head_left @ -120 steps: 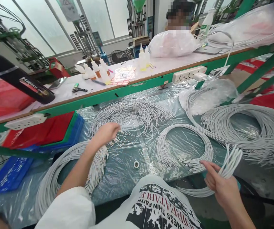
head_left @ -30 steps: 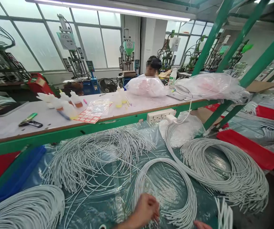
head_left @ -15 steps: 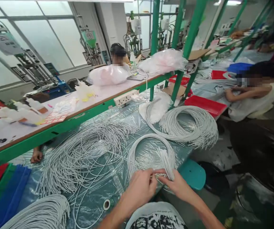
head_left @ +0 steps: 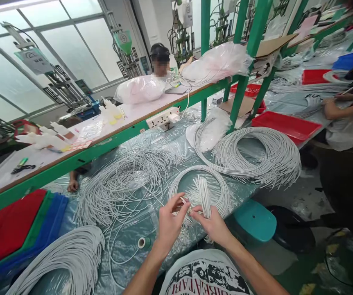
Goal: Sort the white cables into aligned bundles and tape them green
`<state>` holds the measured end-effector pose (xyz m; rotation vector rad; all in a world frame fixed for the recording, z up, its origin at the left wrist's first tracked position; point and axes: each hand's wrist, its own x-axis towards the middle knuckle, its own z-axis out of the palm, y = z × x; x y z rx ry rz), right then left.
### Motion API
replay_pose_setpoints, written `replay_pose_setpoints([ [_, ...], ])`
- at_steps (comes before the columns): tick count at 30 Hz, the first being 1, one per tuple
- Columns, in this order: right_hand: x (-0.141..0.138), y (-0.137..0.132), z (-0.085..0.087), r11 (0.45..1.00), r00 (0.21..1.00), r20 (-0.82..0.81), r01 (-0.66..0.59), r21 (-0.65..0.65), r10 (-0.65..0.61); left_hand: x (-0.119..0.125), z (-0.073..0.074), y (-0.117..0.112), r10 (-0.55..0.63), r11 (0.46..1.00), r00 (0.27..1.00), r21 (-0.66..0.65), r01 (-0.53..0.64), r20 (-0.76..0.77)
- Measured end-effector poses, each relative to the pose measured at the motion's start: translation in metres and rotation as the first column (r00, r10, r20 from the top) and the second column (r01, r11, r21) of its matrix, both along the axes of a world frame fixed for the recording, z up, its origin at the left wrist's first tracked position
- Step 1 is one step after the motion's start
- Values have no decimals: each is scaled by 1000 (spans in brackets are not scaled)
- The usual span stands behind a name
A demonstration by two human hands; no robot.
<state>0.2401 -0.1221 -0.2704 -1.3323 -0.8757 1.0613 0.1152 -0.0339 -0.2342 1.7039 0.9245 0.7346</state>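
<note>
My right hand [head_left: 211, 223] is closed around a short upright bundle of grey-white cables [head_left: 203, 194], their cut ends fanned upward. Close beside it, my left hand [head_left: 173, 217] pinches a thin pale cable end [head_left: 184, 200] between thumb and fingers. Both hands nearly meet over the near edge of a coil of grey cable [head_left: 225, 192] lying on the plastic-covered table [head_left: 152, 213]. My fingers hide part of the bundle's lower end.
A loose heap of cables [head_left: 115, 184] lies left, a larger coil [head_left: 274, 143] right. A tape roll [head_left: 142, 242], stacked red, green and blue bins [head_left: 13, 221], a red tray [head_left: 287, 125] and a teal stool [head_left: 254, 221] surround me. Co-workers sit beyond the green-framed shelf [head_left: 118, 131] and at right.
My hands have risen slightly and the left fingers have opened out into a visible pinch. The cable bundle stands more upright in my right hand. The camera view has shifted.
</note>
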Motion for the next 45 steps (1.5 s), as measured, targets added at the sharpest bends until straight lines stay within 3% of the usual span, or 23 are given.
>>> replay_pose_setpoints([
  [6,-3,-3,-2,999,994,-112,-8,-48,3,2,-4,-12,-9,994,996,111,19,-87],
  [12,5,-4,-2,1000,995,-94,26,14,-24,12,-1,1,-86,994,995,-68,82,-49],
  [16,8,-5,-3,999,996,-84,13,-36,-16,14,20,9,-222,972,970,-96,212,-98],
  [20,3,-7,-2,988,985,-88,-149,-38,146,13,51,12,-334,936,936,-161,315,-109],
  [23,-8,-7,-1,979,980,-32,-196,-46,195,16,63,16,-346,918,937,-226,325,-59],
  [30,-23,9,-7,988,991,-21,131,-87,-133,20,53,25,-211,903,976,-373,213,46],
  [33,-19,14,-10,988,990,18,139,-66,-138,19,53,28,-229,893,972,-386,231,52],
  [36,-17,13,-12,995,995,99,25,-91,-16,21,51,30,-222,912,974,-345,222,42],
  [39,-17,11,-15,993,990,127,-40,-113,55,24,42,30,-137,961,990,-240,135,7],
  [42,-16,12,-18,994,990,124,-58,-89,68,24,28,30,-43,999,996,14,44,-79],
  [45,-9,14,-20,998,991,133,-27,-60,34,17,16,34,-1,956,986,289,50,-170],
])
